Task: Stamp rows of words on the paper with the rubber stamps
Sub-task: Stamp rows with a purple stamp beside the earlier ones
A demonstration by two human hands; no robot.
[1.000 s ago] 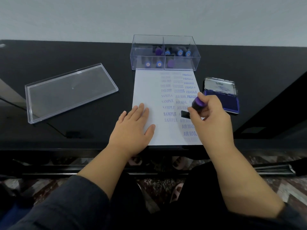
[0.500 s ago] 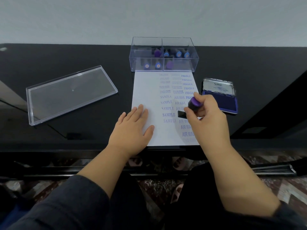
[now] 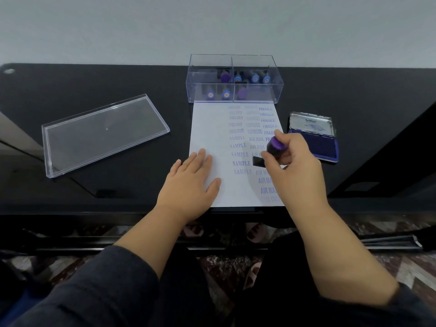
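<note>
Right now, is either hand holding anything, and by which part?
The right hand grips a rubber stamp by its handle near the purple top. The left hand holds nothing, resting flat on the paper.

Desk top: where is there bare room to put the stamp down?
Bare desk lies behind the clear lid, between the lid and the paper, and right of the ink pad. It is crowded where the right hand holds the stamp, and around the stamp box.

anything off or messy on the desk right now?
Nothing spilled or damaged. The printed words on the paper vary in ink strength: the top rows are faint and smudgy, lower ones crisper. The box lid lies askew, well left of the box.
</note>
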